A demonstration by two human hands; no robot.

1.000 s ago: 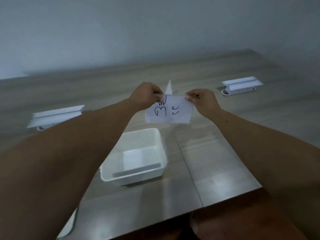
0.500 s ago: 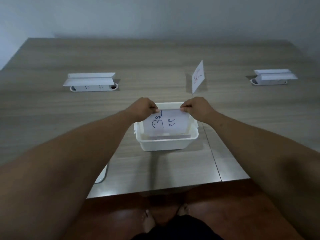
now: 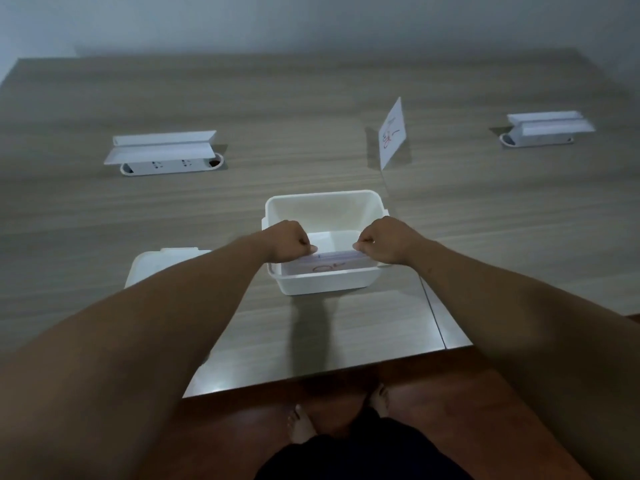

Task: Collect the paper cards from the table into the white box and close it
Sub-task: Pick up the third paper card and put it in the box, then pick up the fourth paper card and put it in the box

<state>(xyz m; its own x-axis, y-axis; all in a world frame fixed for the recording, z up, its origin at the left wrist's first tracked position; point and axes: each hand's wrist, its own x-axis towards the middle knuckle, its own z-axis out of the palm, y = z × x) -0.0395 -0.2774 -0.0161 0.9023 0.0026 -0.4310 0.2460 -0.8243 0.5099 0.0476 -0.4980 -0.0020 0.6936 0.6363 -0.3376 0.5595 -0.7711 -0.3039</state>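
The white box (image 3: 323, 202) stands open on the wooden table near the front edge. My left hand (image 3: 289, 244) and my right hand (image 3: 384, 241) each pinch one top corner of a paper card (image 3: 329, 262) with blue writing, held low inside the box against its near wall. Another sheet lies on the box floor. A second paper card (image 3: 392, 133) with red writing stands upright on the table behind the box, to the right. The box's white lid (image 3: 152, 268) lies flat left of the box, partly hidden by my left forearm.
Two raised white socket units sit in the table, one at the back left (image 3: 162, 152) and one at the back right (image 3: 547, 128). The table's front edge (image 3: 329, 372) runs just below the box, with brown floor and my feet under it.
Both hands have lowered the blue-written card from above the table down into the box. The view has tilted down, and the lid now shows on the left.
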